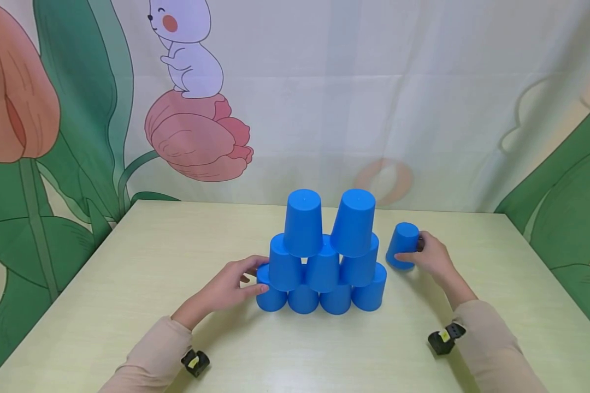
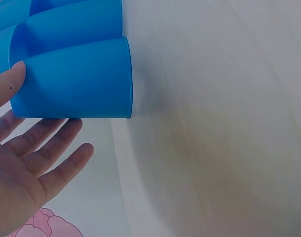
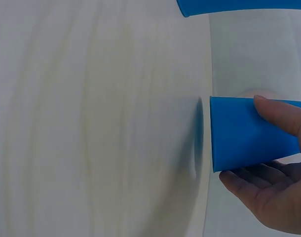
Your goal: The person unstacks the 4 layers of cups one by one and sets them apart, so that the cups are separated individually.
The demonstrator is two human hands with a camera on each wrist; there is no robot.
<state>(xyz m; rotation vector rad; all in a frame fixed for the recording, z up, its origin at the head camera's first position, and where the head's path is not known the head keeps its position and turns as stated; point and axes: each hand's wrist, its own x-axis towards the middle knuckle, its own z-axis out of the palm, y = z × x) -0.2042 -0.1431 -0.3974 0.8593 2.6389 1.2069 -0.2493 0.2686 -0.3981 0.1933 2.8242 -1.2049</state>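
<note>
Blue cups, all upside down, form a stack in three tiers: a bottom row of several, three cups [image 1: 323, 265] in the middle, and two top cups [image 1: 303, 224] standing apart. My left hand [image 1: 228, 286] touches the bottom row's leftmost cup [image 1: 271, 300], thumb on its near side and spread, fairly straight fingers along its outer side; the left wrist view shows this cup [image 2: 76, 81] too. Right of the stack, my right hand [image 1: 435, 254] holds another upside-down cup [image 1: 403, 240] between thumb and fingers. In the right wrist view this cup [image 3: 239, 131] hangs just above the tabletop.
The pale wooden table [image 1: 142, 262] reaches back to a hanging curtain [image 1: 295, 109] printed with flowers and a white animal. Small black devices [image 1: 195, 363] are worn at both wrists. A gap separates the held cup from the stack's right side.
</note>
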